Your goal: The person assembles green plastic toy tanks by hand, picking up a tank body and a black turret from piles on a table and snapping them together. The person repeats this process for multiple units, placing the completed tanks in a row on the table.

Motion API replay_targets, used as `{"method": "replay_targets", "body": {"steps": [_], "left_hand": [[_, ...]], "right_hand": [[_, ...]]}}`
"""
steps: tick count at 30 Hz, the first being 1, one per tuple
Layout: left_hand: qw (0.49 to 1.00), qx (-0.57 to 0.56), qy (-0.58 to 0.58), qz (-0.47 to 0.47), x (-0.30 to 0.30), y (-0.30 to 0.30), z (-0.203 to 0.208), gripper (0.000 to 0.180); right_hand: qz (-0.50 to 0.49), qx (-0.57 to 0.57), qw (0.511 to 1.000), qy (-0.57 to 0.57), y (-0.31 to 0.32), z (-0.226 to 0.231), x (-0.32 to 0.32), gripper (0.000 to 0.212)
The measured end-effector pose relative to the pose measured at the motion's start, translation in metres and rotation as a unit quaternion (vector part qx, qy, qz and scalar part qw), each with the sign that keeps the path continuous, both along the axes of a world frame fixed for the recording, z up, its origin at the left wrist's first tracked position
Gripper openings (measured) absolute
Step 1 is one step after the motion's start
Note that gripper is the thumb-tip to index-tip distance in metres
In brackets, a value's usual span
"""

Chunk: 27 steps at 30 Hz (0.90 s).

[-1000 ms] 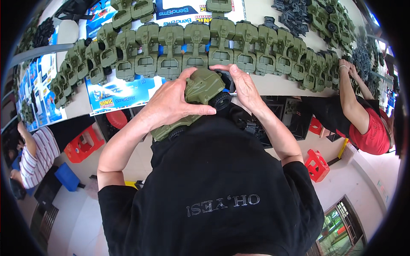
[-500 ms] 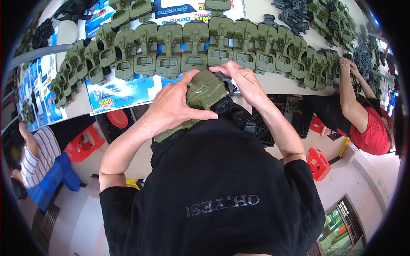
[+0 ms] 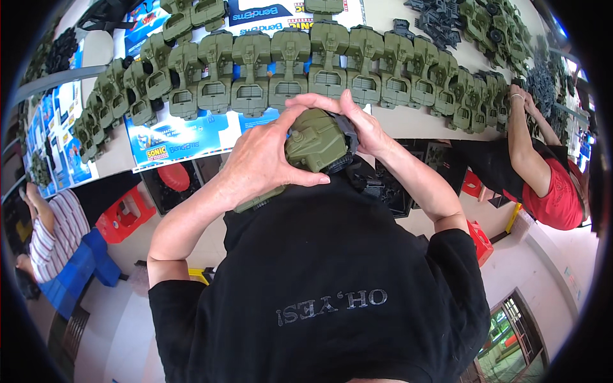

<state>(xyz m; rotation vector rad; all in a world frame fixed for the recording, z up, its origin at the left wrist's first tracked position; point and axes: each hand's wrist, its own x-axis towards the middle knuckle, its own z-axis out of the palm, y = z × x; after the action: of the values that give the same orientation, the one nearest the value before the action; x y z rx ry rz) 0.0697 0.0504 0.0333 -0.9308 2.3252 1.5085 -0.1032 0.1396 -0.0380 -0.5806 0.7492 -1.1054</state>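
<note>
Close to my chest, an olive-green toy vehicle [image 3: 314,139] with black parts along its right and lower side sits between both hands. My left hand [image 3: 258,156] is closed round its left side, thumb along the lower edge and fingers at the far edge. My right hand [image 3: 365,127] grips the far right side, its index finger stretched over the top and the thumb raised. The undersides and some fingertips are hidden. Beside my left wrist, part of another green piece [image 3: 258,200] shows at my lap.
A curved row of green vehicle bodies [image 3: 290,60] stands on the table beyond my hands. Grey parts [image 3: 437,22] are heaped at the far right. A co-worker in a red sleeve [image 3: 554,198] works on the right, another in stripes [image 3: 60,223] on the left. Red stools [image 3: 128,214] stand below.
The toy vehicle has turned a little in my hands. My right index finger has reached further left across its far edge, and the right elbow has moved slightly outward.
</note>
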Motion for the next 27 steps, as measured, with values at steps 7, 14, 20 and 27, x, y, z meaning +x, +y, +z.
{"method": "replay_targets", "body": {"steps": [7, 14, 20, 27], "left_hand": [[1.0, -0.009, -0.001, 0.005, 0.004, -0.002, -0.013, 0.096], [1.0, -0.015, 0.004, 0.021, 0.005, -0.002, -0.013, 0.096], [0.999, -0.043, 0.022, 0.024, 0.003, -0.001, -0.012, 0.095], [0.999, 0.004, -0.039, 0.015, -0.001, -0.006, -0.006, 0.101]], "right_hand": [[-0.125, -0.099, 0.863, 0.479, 0.009, 0.0, -0.008, 0.057], [-0.181, -0.048, 0.878, 0.441, 0.005, 0.009, 0.008, 0.065], [-0.214, 0.106, 0.936, 0.26, 0.0, 0.0, 0.004, 0.077], [-0.206, 0.134, 0.933, 0.261, 0.0, -0.005, 0.008, 0.078]]}}
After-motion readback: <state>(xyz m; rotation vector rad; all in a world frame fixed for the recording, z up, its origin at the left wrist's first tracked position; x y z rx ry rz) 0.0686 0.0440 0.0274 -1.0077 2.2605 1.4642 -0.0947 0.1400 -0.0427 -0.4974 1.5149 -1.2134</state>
